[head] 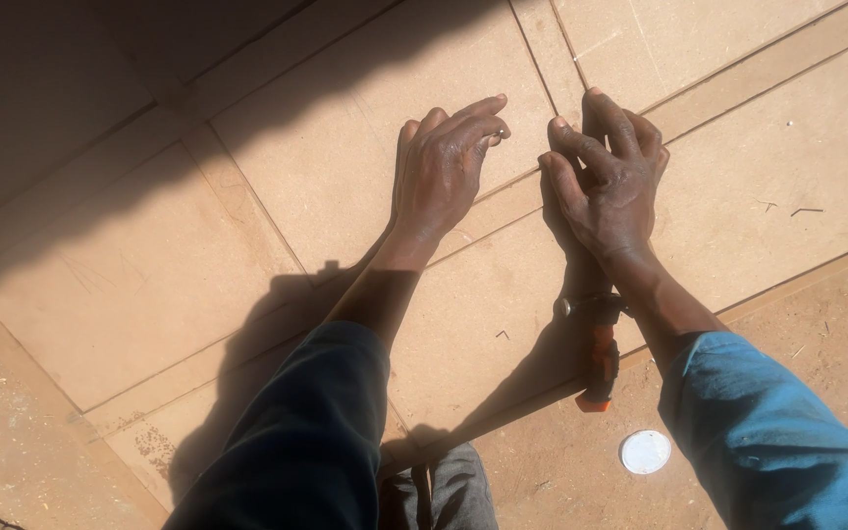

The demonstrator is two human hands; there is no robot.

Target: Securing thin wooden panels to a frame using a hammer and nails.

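Pressing down on a framed fibreboard panel (365, 167), both hands work side by side in bright sun. The left hand (441, 169) lies with fingers curled loosely, fingertips touching a narrow batten strip (503, 196) that crosses the panel; it grips nothing. The right hand (609, 182) sits just beside it, fingers bent and apart, their tips on the same strip near where it meets another batten; whether anything small is pinched there cannot be told. A hammer with an orange handle (596, 358) lies on the board under the right forearm. A white round lid (646, 451) rests on the dusty ground nearby.
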